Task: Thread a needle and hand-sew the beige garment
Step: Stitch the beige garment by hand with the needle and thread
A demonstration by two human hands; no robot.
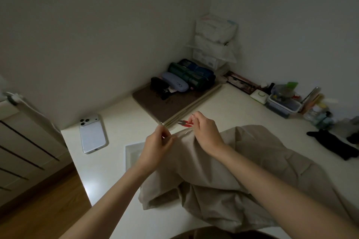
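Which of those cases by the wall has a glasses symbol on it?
The lavender case, between the black case and the green case.
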